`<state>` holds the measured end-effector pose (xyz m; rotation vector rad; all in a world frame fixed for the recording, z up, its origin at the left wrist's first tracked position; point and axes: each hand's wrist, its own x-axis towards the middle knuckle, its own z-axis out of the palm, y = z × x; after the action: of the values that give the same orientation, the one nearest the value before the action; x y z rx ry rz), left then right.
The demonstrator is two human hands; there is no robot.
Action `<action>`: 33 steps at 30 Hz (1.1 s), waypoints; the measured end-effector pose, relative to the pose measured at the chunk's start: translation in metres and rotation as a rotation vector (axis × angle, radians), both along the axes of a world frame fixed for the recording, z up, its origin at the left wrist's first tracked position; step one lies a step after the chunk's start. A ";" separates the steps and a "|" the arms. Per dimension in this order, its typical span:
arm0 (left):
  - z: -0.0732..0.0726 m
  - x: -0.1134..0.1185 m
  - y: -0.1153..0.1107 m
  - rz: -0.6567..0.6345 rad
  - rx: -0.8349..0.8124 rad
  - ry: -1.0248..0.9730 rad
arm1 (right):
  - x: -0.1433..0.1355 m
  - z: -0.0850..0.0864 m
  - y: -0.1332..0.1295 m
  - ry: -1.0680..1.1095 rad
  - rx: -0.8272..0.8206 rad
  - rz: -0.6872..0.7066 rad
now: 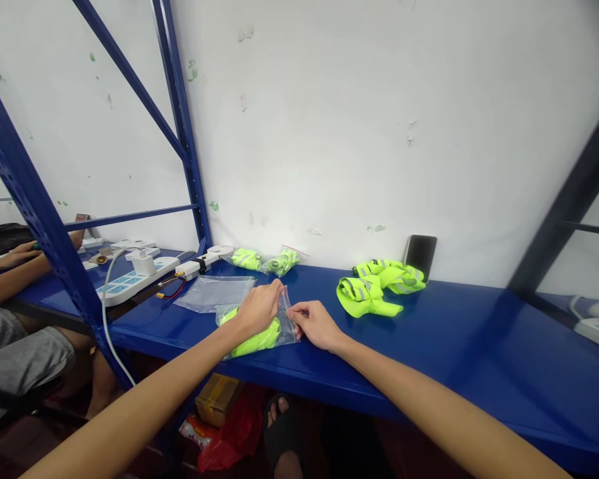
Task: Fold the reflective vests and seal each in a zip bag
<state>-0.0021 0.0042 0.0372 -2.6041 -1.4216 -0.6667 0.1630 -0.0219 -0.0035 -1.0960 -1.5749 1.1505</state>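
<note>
Near the front edge of the blue shelf (pixel 459 332) lies a clear zip bag (pixel 286 332) with a folded neon-yellow reflective garment (pixel 259 340) inside. My left hand (pixel 262 307) is closed on the upper part of the bag's opening edge, its wrist over the garment. Lower on that same edge, my right hand (pixel 317 324) pinches the plastic between thumb and fingers. Flat clear plastic bags (pixel 214 293) lie just left of my left hand. Right of my right hand are a rolled neon garment (pixel 364 296) and another one (pixel 399 276) behind it, both unbagged.
Two bagged neon garments (pixel 247 258) sit against the wall. A dark phone (pixel 421 257) leans there on the right. At left are a small white fan (pixel 219 252), a power strip (pixel 140 279), a blue rack post (pixel 40 199) and another person's arm (pixel 20 273). A cardboard box (pixel 218 399) stands below.
</note>
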 end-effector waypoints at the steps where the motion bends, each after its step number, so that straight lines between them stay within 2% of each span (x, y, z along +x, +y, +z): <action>1: 0.000 0.000 0.000 0.008 0.003 0.007 | 0.000 0.000 0.000 0.000 0.005 0.007; 13: 0.003 0.001 -0.003 0.037 -0.001 0.031 | 0.001 -0.001 0.000 -0.078 0.076 -0.007; 19: 0.001 0.002 -0.002 0.031 -0.020 0.018 | 0.001 -0.003 0.000 -0.228 0.235 -0.019; 24: 0.003 0.002 -0.001 -0.012 -0.038 -0.077 | 0.001 -0.004 0.002 -0.263 0.357 -0.108; 26: 0.011 -0.001 0.002 -0.097 -0.146 -0.171 | 0.001 -0.004 0.002 -0.227 0.320 -0.095; 30: 0.031 -0.010 0.009 -0.265 -0.536 -0.243 | 0.000 -0.003 0.001 -0.191 0.287 -0.094; 33: 0.035 -0.015 0.012 -0.288 -0.631 -0.217 | -0.001 -0.004 0.001 -0.120 0.302 -0.073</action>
<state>-0.0175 0.0162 0.0719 -3.3632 -1.5261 -0.6221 0.1615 -0.0212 -0.0075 -1.0254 -1.7209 0.7788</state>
